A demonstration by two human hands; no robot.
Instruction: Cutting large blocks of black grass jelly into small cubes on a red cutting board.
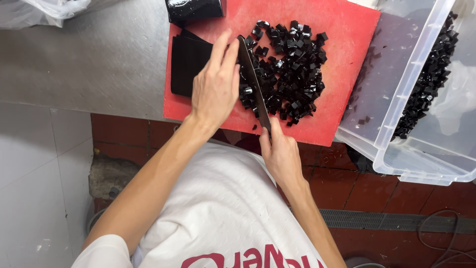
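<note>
Head view, looking down along the torso. A white short-sleeved T-shirt is worn; the fabric is loose and creased across the front. Red printed lettering is seen at the lower edge of the shirt, cut off by the frame and inverted from this angle. The left sleeve hem is seen at the lower left corner, ending above the elbow. Both forearms are bare from the sleeve down. No gloves are worn on the left hand (214, 89) or the right hand (280, 155). No rings, watch or wristbands are seen on the visible sides. Fingernails are kept short where seen.
</note>
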